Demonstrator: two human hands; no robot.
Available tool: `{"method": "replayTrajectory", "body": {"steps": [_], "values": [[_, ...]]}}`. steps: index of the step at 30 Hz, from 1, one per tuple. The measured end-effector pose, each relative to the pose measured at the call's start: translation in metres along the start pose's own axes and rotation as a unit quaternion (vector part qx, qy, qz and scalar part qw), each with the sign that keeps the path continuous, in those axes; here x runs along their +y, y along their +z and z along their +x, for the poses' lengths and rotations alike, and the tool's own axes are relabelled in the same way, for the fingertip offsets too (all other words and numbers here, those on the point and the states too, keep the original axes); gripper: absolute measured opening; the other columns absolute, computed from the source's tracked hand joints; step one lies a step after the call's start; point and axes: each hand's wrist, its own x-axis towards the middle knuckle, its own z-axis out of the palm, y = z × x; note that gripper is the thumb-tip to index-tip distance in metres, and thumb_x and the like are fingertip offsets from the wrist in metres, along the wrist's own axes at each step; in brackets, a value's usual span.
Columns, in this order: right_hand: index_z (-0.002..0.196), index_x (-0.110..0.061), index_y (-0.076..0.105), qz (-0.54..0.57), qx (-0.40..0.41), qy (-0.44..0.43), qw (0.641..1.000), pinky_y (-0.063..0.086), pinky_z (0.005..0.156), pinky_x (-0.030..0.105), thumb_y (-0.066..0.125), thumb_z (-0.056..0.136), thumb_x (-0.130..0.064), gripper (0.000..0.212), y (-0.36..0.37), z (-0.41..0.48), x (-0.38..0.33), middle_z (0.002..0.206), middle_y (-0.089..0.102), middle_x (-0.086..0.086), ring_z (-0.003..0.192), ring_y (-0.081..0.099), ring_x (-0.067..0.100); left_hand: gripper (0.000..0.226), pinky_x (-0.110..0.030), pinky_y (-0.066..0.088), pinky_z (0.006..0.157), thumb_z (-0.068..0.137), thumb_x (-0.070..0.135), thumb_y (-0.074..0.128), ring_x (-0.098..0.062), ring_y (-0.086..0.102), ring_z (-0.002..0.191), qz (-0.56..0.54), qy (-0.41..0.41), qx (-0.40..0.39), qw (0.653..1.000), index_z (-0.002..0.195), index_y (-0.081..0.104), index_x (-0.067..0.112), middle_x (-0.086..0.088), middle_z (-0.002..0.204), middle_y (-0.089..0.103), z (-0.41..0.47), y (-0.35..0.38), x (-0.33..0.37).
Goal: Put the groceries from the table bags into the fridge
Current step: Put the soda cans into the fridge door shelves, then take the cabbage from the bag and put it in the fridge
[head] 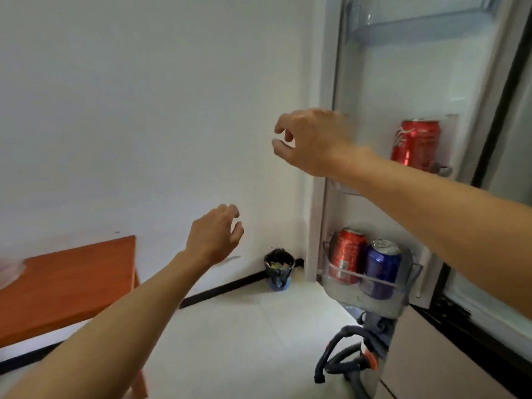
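The fridge door (pixel 403 82) stands open on the right, its inner shelves facing me. A red can (pixel 416 144) stands on the middle door shelf. On the lower door shelf (pixel 371 279) a second red can (pixel 347 254) stands beside a blue can (pixel 381 267). My right hand (pixel 311 139) hovers in front of the door's left edge, fingers curled and apart, holding nothing. My left hand (pixel 214 234) hangs lower, in front of the white wall, also empty with loose fingers. An orange wooden table (pixel 63 283) sits at the lower left; a pale bag edge (pixel 8 272) shows at the far left.
A small dark bin (pixel 279 269) full of scraps stands in the floor corner by the wall. A grey vacuum with hoses (pixel 354 358) sits on the tiled floor below the fridge door. A black skirting strip runs along the wall.
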Motion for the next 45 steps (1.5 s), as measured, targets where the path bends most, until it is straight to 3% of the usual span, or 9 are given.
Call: {"method": "replayTrajectory", "body": {"steps": [6, 11, 18, 20, 24, 31, 38, 42, 45], "values": [[0.123, -0.026, 0.058, 0.122, -0.138, -0.065, 0.981, 0.043, 0.08, 0.034, 0.05, 0.092, -0.046, 0.038, 0.094, -0.013, -0.106, 0.111, 0.066, -0.004, 0.104, 0.059, 0.023, 0.026, -0.037, 0.054, 0.075, 0.094, 0.038, 0.048, -0.019, 0.062, 0.084, 0.101, -0.176, -0.107, 0.973, 0.111, 0.057, 0.02, 0.001, 0.102, 0.065, -0.106, -0.037, -0.094], [0.127, -0.027, 0.055, 0.183, -0.242, -0.123, 0.945, 0.045, 0.08, 0.034, 0.052, 0.092, -0.043, 0.039, 0.154, -0.034, -0.219, 0.114, 0.065, -0.004, 0.104, 0.059, 0.022, 0.017, -0.033, 0.049, 0.07, 0.094, 0.035, 0.049, -0.018, 0.057, 0.08, 0.17, -0.287, -0.149, 0.931, 0.099, 0.056, 0.02, 0.001, 0.094, 0.061, -0.194, -0.091, -0.162], [0.113, -0.022, 0.059, 0.245, -0.268, -0.221, 0.905, 0.051, 0.079, 0.037, 0.054, 0.089, -0.039, 0.029, 0.187, -0.042, -0.397, 0.105, 0.064, -0.001, 0.09, 0.06, 0.02, 0.02, -0.034, 0.05, 0.077, 0.092, 0.037, 0.052, -0.018, 0.057, 0.084, 0.168, -0.426, -0.212, 0.863, 0.103, 0.055, 0.02, -0.001, 0.102, 0.061, -0.296, -0.152, -0.264], [0.109, -0.023, 0.058, 0.253, -0.273, -0.243, 0.896, 0.05, 0.073, 0.034, 0.054, 0.089, -0.039, 0.026, 0.196, -0.039, -0.447, 0.1, 0.064, -0.001, 0.085, 0.059, 0.019, 0.026, -0.032, 0.051, 0.077, 0.093, 0.038, 0.051, -0.018, 0.058, 0.084, 0.174, -0.449, -0.226, 0.847, 0.111, 0.054, 0.019, -0.002, 0.108, 0.061, -0.322, -0.169, -0.296], [0.121, -0.024, 0.053, 0.264, -0.291, -0.262, 0.881, 0.047, 0.071, 0.033, 0.054, 0.092, -0.041, 0.034, 0.215, -0.025, -0.54, 0.106, 0.063, -0.001, 0.09, 0.059, 0.02, 0.035, -0.035, 0.05, 0.086, 0.094, 0.039, 0.051, -0.022, 0.061, 0.099, 0.173, -0.479, -0.243, 0.825, 0.123, 0.052, 0.019, -0.003, 0.119, 0.06, -0.366, -0.198, -0.362], [0.125, -0.025, 0.051, 0.284, -0.333, -0.282, 0.854, 0.051, 0.079, 0.037, 0.055, 0.09, -0.043, 0.04, 0.254, 0.01, -0.665, 0.109, 0.063, 0.0, 0.093, 0.06, 0.021, 0.026, -0.038, 0.05, 0.086, 0.092, 0.039, 0.053, -0.024, 0.059, 0.099, 0.17, -0.518, -0.264, 0.796, 0.108, 0.054, 0.019, -0.003, 0.113, 0.06, -0.408, -0.221, -0.469], [0.115, -0.024, 0.055, 0.29, -0.353, -0.315, 0.832, 0.051, 0.075, 0.036, 0.057, 0.088, -0.041, 0.032, 0.331, 0.07, -0.776, 0.105, 0.063, 0.0, 0.088, 0.059, 0.021, 0.029, -0.037, 0.052, 0.086, 0.093, 0.039, 0.052, -0.023, 0.06, 0.101, 0.156, -0.537, -0.246, 0.792, 0.114, 0.055, 0.02, -0.003, 0.116, 0.06, -0.412, -0.206, -0.595], [0.116, -0.024, 0.056, 0.31, -0.374, -0.308, 0.818, 0.046, 0.071, 0.033, 0.056, 0.089, -0.039, 0.031, 0.385, 0.118, -0.838, 0.107, 0.063, 0.0, 0.092, 0.059, 0.021, 0.033, -0.037, 0.051, 0.089, 0.094, 0.04, 0.052, -0.024, 0.059, 0.104, 0.14, -0.553, -0.249, 0.782, 0.12, 0.054, 0.02, -0.004, 0.12, 0.059, -0.401, -0.203, -0.674], [0.122, -0.025, 0.056, 0.316, -0.384, -0.31, 0.81, 0.051, 0.077, 0.034, 0.058, 0.089, -0.043, 0.037, 0.422, 0.154, -0.886, 0.11, 0.063, -0.002, 0.095, 0.06, 0.02, 0.034, -0.035, 0.049, 0.09, 0.094, 0.04, 0.052, -0.023, 0.058, 0.108, 0.131, -0.567, -0.249, 0.774, 0.121, 0.054, 0.019, -0.003, 0.123, 0.058, -0.394, -0.204, -0.728]]}}
